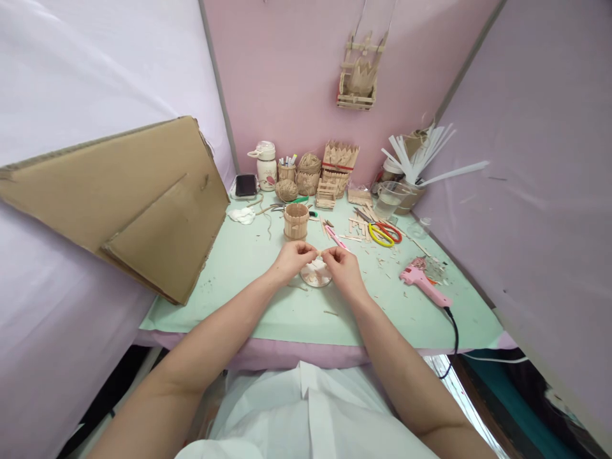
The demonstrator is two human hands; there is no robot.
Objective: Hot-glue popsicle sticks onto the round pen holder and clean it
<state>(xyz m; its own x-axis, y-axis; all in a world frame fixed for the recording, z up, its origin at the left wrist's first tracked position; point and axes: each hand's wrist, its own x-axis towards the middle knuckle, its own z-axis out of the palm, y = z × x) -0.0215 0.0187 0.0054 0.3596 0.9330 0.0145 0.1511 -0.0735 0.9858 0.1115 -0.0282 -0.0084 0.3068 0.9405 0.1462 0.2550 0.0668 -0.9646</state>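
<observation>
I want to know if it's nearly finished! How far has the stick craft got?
The little stick tub looks built, its wall standing all round. The left hand and right hand pinch a tiny pale piece above a round disc. Loose sticks lie unattached, so some may be left; I can't tell how many.

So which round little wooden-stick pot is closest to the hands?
The round, tan wooden-stick pot just beyond the left hand. It stands in front of the similar tan pots holding slim pens and brown twine.
</observation>
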